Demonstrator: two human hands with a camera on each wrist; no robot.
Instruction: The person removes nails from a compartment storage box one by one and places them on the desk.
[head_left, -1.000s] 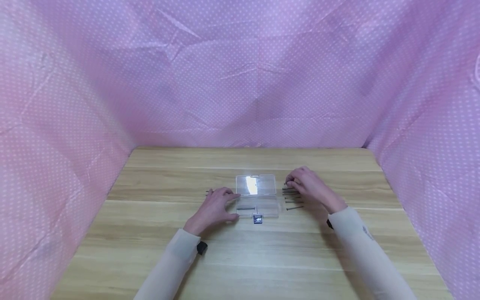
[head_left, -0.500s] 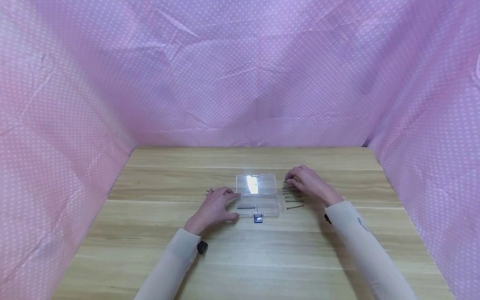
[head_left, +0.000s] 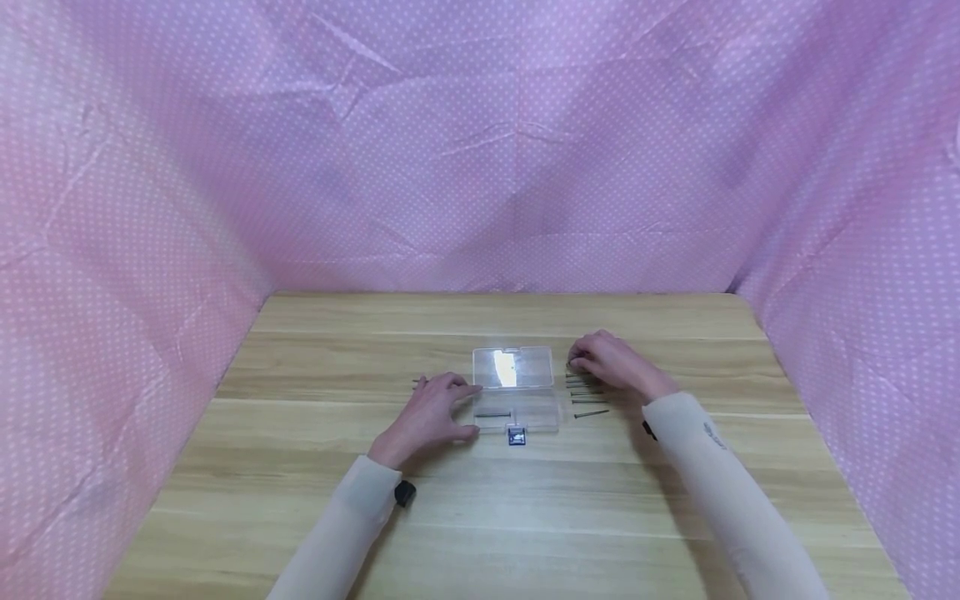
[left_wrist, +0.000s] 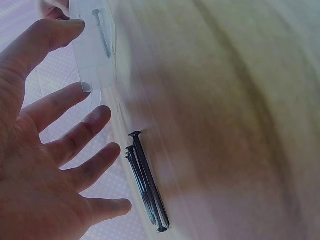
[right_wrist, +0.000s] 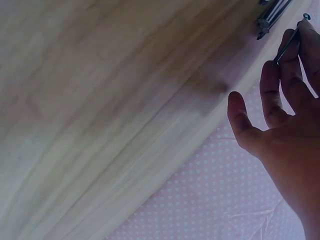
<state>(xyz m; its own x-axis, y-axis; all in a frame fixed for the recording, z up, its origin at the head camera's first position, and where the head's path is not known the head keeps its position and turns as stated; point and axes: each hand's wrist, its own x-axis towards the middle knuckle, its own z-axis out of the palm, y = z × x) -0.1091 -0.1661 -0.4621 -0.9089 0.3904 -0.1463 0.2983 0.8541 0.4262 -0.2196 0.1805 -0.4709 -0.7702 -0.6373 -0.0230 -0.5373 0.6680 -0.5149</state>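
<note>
A clear plastic box (head_left: pixel 536 408) lies with its lid (head_left: pixel 532 369) folded back. One long dark screw (head_left: pixel 492 415) is inside, towards the left. My left hand (head_left: pixel 431 412) touches the box's left end with thumb and index finger, the other fingers spread. Beneath those spread fingers, in the left wrist view, lies a small bunch of screws (left_wrist: pixel 145 182). To the right of the box my right hand (head_left: pixel 615 360) pinches a screw (right_wrist: pixel 287 46) between its fingertips. Below that hand, several screws (head_left: pixel 588 393) lie in a row on the table, heads to the left.
A small blue label (head_left: pixel 517 437) is at the box's front latch. The wooden table (head_left: pixel 480 533) extends around it all. Pink dotted cloth (head_left: pixel 480 167) hangs along the back and both sides.
My right hand has shifted slightly left, and its forearm has swung a little to the left too. My left hand stays at the box.
</note>
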